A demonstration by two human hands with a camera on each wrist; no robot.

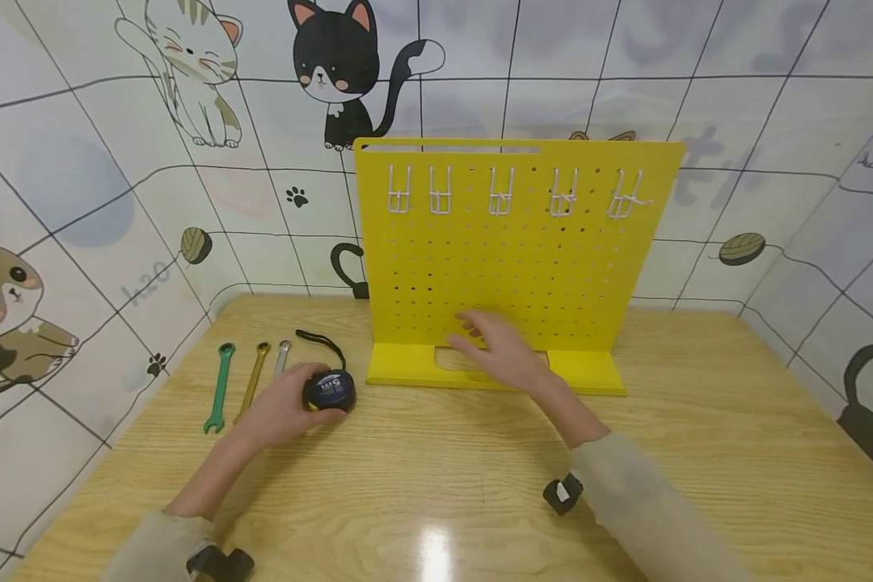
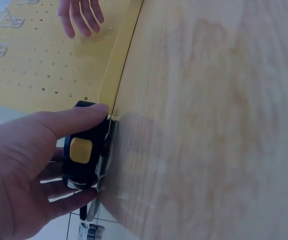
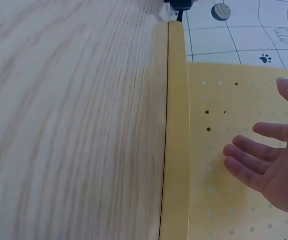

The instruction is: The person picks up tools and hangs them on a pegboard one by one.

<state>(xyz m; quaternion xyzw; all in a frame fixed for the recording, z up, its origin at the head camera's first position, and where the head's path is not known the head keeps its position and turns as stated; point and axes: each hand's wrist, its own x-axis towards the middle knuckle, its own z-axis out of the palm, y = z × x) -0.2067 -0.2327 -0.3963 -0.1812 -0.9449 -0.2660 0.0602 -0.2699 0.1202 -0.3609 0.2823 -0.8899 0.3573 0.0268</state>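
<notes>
My left hand (image 1: pixel 285 408) grips a dark tape measure (image 1: pixel 330 391) marked 5m, left of the yellow pegboard stand (image 1: pixel 495 275). In the left wrist view the thumb lies along one edge of the tape measure (image 2: pixel 84 150), whose yellow button faces the camera, with fingers round its other side. A black wrist strap (image 1: pixel 325 339) trails behind it on the table. My right hand (image 1: pixel 502 352) reaches over the stand's base, in front of the perforated panel. In the right wrist view its fingers (image 3: pixel 248 160) are spread and slightly bent, holding nothing.
Left of the tape measure lie a green wrench (image 1: pixel 221 388), a gold wrench (image 1: pixel 255 376) and a silver wrench (image 1: pixel 283 354), the latter two partly behind the left hand. Several white wire hooks (image 1: pixel 500 192) hang in a row along the panel's top. A cat-patterned wall (image 1: pixel 466 105) stands behind.
</notes>
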